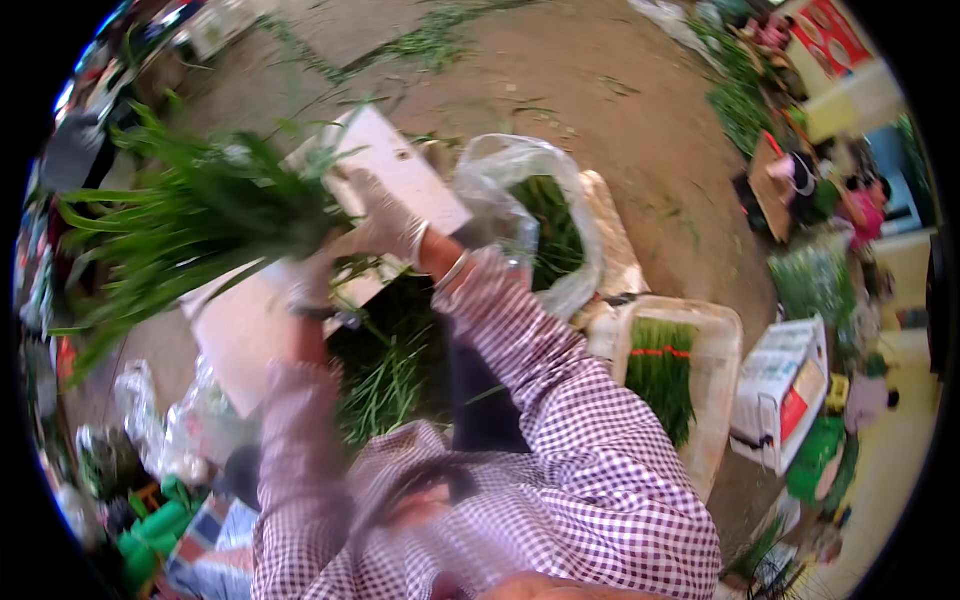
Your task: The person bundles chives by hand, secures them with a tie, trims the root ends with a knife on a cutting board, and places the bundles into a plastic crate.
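Note:
A thick bunch of long, flat green leaves, like garlic chives (220, 200), fans out to the left, raised above a white board (240, 325). My left hand (308, 280), in a pale glove and blurred, is closed around its lower end. Also gloved in white, my right hand (385, 218) is at the same end, its fingers curled against the stalks. The exact grip of the fingers there is partly hidden by leaves. Loose green leaves (385, 390) lie in a heap below my forearms, by my lap. A second white board (405, 170) lies just beyond my right hand.
A clear plastic bag (590, 240) with greens stands right of the boards. Nearer, a white tray (725, 400) holds a bundle of greens (660, 375) tied with a red band. Plastic bags (200, 420) lie at left. Other people (865, 210) sit far right.

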A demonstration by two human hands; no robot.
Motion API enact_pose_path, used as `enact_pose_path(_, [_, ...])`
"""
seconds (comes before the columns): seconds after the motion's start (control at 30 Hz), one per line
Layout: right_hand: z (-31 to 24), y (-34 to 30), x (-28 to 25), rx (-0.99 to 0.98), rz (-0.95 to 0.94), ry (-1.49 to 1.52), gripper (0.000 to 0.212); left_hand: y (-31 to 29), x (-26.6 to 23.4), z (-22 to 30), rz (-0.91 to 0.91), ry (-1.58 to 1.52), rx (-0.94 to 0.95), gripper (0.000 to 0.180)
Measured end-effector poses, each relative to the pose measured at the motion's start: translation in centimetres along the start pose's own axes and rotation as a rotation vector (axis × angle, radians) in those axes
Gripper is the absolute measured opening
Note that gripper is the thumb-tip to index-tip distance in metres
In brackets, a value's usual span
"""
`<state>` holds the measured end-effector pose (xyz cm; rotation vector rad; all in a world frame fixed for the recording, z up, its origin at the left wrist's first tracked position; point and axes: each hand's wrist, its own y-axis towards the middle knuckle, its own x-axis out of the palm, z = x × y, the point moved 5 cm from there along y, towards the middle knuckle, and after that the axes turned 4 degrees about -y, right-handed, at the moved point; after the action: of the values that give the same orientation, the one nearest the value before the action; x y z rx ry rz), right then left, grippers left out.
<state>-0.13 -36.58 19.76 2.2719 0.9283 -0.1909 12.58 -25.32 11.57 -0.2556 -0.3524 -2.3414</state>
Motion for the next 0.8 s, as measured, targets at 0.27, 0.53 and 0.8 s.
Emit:
enact_pose_path(0.27, [-5.8,5.4,0.9,0.204,-0.426,0.487,0.069,3.9,0.0,0.9,-0.345,0.174,-0.049,0.049])
enact_pose_path(0.53, [-6.7,7.7,1.8,0.202,-0.365,0.424,0.097,3.7,4.1,8.9,-0.194,-0.169,-0.121,0.03])
enact_pose_path(0.8, [-5.8,8.5,3.4,0.255,-0.182,0.097,0.039,5.4,2.5,9.1,-0.225,0.261,-0.083,0.035])
